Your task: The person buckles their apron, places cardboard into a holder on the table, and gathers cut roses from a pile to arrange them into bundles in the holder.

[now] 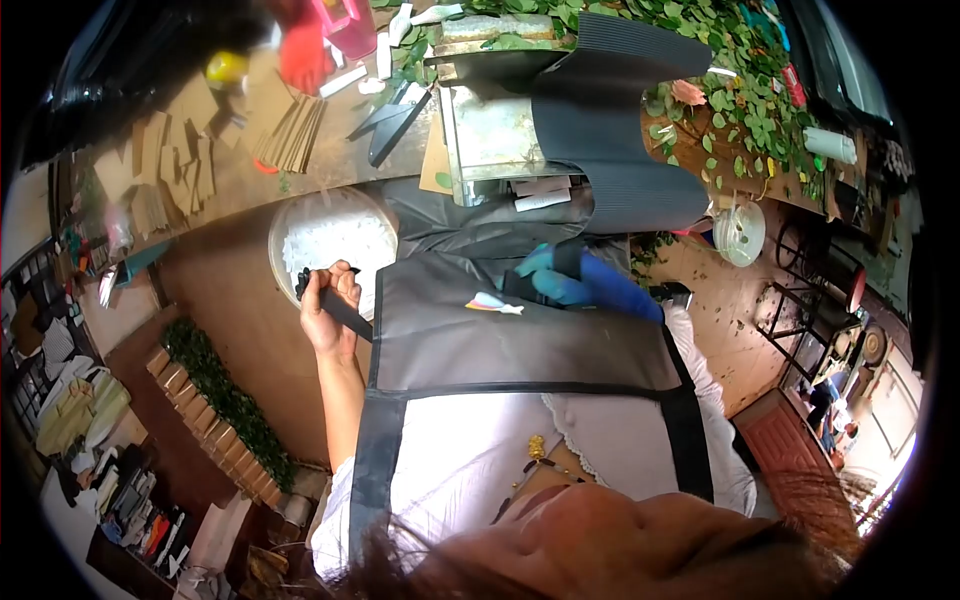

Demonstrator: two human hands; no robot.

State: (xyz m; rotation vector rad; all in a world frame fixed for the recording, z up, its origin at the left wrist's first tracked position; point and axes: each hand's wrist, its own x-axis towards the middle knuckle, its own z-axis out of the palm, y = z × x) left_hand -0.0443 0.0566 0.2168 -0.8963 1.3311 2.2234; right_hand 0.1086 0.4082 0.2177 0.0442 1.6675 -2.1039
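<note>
Gripping a dark, narrow thing, the left hand hovers near the tub of white pieces, apart from the gloved right hand by the apron, whose grip I can't tell; loosening fingers could drop it in there!

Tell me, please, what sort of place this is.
Probably a small workshop, perhaps for floral or craft work. Green leaves are heaped on the workbench, dark-handled scissors lie on it too, and brown, cardboard-like pieces are gathered towards its left end.
</note>
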